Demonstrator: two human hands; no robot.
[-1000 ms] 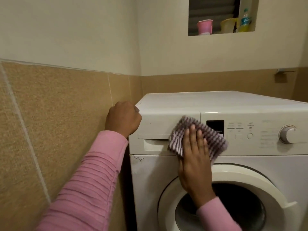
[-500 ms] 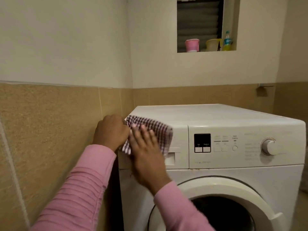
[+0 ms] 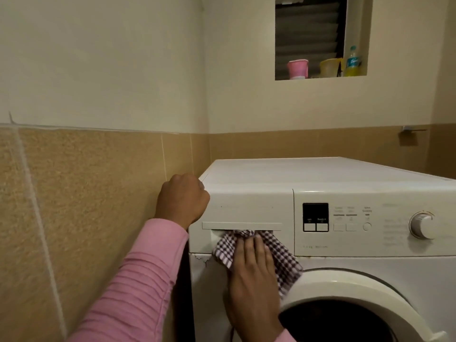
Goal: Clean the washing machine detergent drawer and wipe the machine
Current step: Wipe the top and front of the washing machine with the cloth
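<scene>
The white front-loading washing machine (image 3: pixel 271 174) stands in a tiled corner. Its detergent drawer (image 3: pixel 246 208) sits closed at the top left of the front panel. My right hand (image 3: pixel 251 280) presses a purple-and-white checked cloth (image 3: pixel 283 257) with straight fingers against the drawer's handle recess, and the cloth's top edge is tucked under the handle lip. My left hand (image 3: pixel 182 201) is curled into a fist against the machine's top left corner. Its fingertips are hidden.
A tan tiled wall (image 3: pixel 86 193) runs close along the machine's left side. Right of the drawer are a dark display (image 3: pixel 315 213) and a round dial (image 3: pixel 422 225). The round door (image 3: pixel 345 287) lies below. A wall niche holds a pink cup (image 3: pixel 297 68), a yellow cup (image 3: pixel 329 67) and a bottle (image 3: pixel 352 61).
My right hand moved the cloth from the panel's right to the drawer's top left corner, then down into the handle recess. My left hand stayed at the corner.
</scene>
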